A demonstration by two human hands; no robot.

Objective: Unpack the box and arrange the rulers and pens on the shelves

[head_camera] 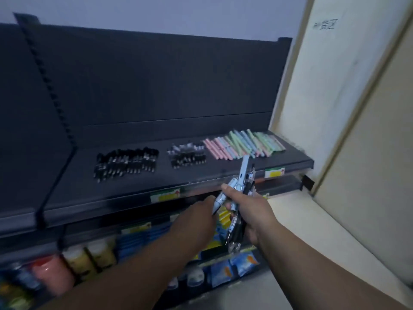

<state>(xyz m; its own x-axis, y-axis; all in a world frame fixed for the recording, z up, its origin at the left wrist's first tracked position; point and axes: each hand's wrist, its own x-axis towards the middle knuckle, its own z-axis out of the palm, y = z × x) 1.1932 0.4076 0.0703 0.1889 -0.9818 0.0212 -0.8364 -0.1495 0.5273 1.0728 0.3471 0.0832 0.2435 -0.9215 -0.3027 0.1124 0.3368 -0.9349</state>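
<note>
My right hand [249, 211] grips a bundle of pens [242, 186], black ones and pale blue ones, held upright in front of the dark shelf [201, 173]. My left hand [196, 217] reaches in from the left and pinches the lower end of a pale blue pen in that bundle. On the shelf lie three groups: a row of black pens [126, 163] at the left, a smaller pile of black and clear pens [187, 155] in the middle, and pastel pink, green and blue pens [244, 143] at the right. No box or ruler is in view.
Lower shelves hold jars [89, 257] and blue packets [232, 268]. Yellow and green price tags [274, 172] sit on the shelf's front edge. A cream wall panel [335, 108] stands close on the right. A slotted black upright [49, 86] bounds the shelf at the left.
</note>
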